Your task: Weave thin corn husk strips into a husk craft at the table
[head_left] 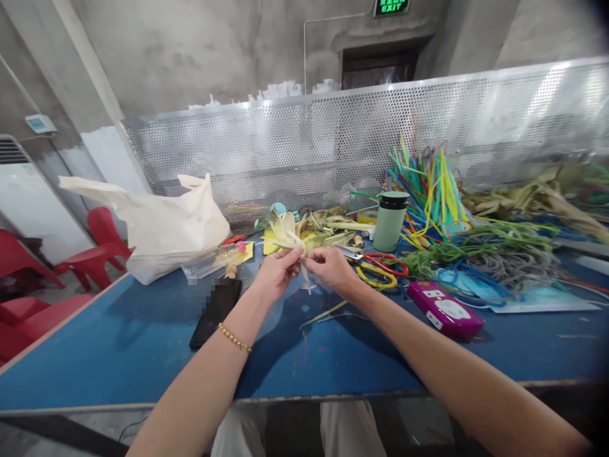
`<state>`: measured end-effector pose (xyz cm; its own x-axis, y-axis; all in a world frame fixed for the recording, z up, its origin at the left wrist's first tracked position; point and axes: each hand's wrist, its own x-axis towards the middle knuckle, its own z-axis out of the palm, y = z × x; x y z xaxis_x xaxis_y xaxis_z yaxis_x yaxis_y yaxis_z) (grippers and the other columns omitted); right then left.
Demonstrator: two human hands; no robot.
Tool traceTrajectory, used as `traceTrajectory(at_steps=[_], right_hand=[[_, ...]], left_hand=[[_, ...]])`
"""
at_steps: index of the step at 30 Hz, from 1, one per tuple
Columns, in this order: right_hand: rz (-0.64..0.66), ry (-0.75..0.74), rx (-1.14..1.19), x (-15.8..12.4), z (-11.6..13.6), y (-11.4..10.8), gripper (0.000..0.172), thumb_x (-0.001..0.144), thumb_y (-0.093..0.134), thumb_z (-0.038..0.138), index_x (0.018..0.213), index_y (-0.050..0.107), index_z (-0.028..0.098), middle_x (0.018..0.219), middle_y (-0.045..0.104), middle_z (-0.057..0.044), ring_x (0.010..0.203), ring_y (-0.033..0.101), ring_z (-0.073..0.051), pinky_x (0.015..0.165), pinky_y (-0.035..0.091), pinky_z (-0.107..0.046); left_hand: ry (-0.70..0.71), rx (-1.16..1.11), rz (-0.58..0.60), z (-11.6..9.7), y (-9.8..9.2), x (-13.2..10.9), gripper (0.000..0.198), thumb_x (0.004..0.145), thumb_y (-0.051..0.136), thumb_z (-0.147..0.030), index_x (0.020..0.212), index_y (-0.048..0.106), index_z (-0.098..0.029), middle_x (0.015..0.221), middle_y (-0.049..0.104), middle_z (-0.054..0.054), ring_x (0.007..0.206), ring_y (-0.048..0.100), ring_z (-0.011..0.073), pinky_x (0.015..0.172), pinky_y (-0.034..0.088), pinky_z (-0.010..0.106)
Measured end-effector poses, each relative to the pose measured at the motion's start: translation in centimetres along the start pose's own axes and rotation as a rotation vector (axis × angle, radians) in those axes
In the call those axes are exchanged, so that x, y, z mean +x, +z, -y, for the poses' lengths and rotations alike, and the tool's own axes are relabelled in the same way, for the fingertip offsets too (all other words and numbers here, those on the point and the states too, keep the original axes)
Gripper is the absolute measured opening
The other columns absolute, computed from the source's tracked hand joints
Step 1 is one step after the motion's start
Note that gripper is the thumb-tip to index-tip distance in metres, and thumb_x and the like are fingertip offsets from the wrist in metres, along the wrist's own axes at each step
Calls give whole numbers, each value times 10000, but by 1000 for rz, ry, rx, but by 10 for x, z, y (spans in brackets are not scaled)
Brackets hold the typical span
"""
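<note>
Pale, dried corn husks [287, 230] fan upward from between my two hands, above the blue table. My left hand [278, 273] is closed on the husks' gathered lower part, thumb on top. Fingertips of my right hand [328, 265] pinch the same bundle from the right, touching it close to the left thumb. A narrow husk end [306, 279] hangs below the fingers. Just beyond my right hand lie scissors with red handles [392, 263] and a yellow-handled pair [377, 278]. What exactly sits under the fingertips is hidden.
A white plastic bag [176, 222] and a black phone [216, 311] are on the left of the blue table [118, 355]. To the right stand a green cup [389, 225], a purple pack [445, 309], colourful strips [428, 190] and green cords [480, 247]. A perforated metal screen [266, 146] closes the back.
</note>
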<state>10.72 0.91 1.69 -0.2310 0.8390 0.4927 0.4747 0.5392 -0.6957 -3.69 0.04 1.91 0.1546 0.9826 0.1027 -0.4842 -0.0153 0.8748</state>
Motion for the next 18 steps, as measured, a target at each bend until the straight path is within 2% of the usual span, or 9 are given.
traceTrajectory(at_steps=[2,6,13,18], right_hand=[[0,-25,0,0,0,-1,269,756,520,297,526,515,156,494,420,35,503,360,-85,493,270,-225],[-8,-41,-27,-1,0,0,277,768,517,309,534,518,160,498,422,32,498,359,-88,488,263,-232],[-57,-34,-119,-3,-2,2,206,743,555,266,569,591,161,515,525,14,501,429,-99,511,300,-229],[-43,-63,-124,-2,-1,0,200,739,541,237,560,579,157,513,516,16,505,439,-99,524,309,-230]], left_hand=[[38,84,28,-1,0,-1,313,535,879,-255,664,636,-106,556,540,-23,481,445,49,479,306,213],[86,174,-24,0,-2,-1,308,538,868,-266,625,620,-105,535,523,-25,480,433,52,483,286,224],[68,80,-67,-3,0,0,327,499,875,-228,654,619,-96,582,553,-25,493,441,44,509,336,221],[35,51,-97,-7,1,-2,346,493,884,-225,692,632,-98,599,570,-26,500,460,46,527,376,222]])
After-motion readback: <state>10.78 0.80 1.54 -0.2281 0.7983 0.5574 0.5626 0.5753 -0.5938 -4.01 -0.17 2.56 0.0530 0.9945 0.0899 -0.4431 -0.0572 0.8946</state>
